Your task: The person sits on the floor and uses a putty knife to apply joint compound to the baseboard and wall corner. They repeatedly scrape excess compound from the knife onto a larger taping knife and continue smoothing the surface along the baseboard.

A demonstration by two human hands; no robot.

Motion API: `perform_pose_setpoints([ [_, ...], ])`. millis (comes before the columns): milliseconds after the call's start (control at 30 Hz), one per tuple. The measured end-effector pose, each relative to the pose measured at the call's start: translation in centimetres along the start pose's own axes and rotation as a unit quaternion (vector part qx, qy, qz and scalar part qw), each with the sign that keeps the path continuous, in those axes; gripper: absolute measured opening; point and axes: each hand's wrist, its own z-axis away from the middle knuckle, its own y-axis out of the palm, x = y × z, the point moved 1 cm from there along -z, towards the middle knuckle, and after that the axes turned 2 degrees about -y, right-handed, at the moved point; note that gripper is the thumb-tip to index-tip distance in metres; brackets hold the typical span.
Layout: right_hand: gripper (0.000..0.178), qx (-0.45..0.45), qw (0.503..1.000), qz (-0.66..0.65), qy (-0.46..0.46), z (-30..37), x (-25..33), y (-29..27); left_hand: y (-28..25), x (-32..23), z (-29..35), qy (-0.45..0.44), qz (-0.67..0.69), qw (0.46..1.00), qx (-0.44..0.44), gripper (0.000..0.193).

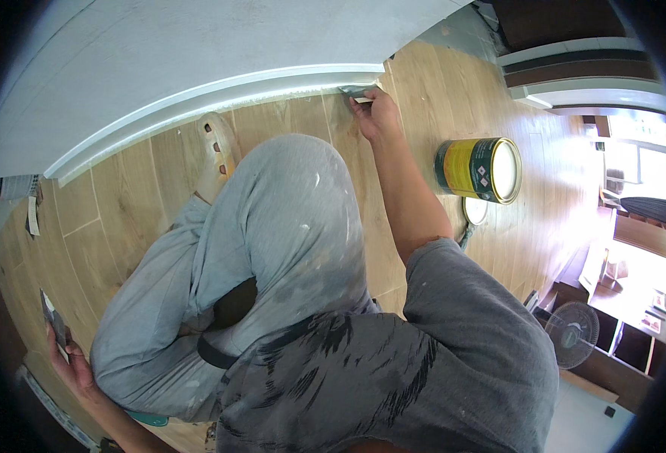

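Observation:
At the base of the wall, my right hand (378, 115) grips a putty knife (355, 91) with a grey blade. The blade lies against the bottom edge of the white baseboard (227, 93), close to its right end, where the board meets the wood-look floor (295, 117). Down at the left, out beside my bent knee, my left hand (75, 368) holds another putty knife (52, 313), its flat blade pointing up and away from the wrist. Part of its handle is hidden by my fingers.
A green and yellow can (478, 170) stands to the right of my forearm, with a round white lid (475, 211) beside it. My shoe (218, 147) rests near the baseboard. A fan (573, 334) and shelves (635, 347) stand at the far right.

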Motion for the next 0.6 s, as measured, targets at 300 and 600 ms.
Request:
perform_pose_setpoints([
  [300, 0.025, -0.011, 0.999, -0.019, 0.027, -1.7, 1.0, 0.8, -0.6, 0.0, -0.7, 0.004, -0.024, 0.999, -0.028, 0.037],
  [600, 0.021, 0.009, 0.999, -0.045, 0.018, -2.0, 5.7, 0.1, 0.7, 0.0, 0.0, 0.013, -0.068, 0.998, 0.005, 0.031],
])
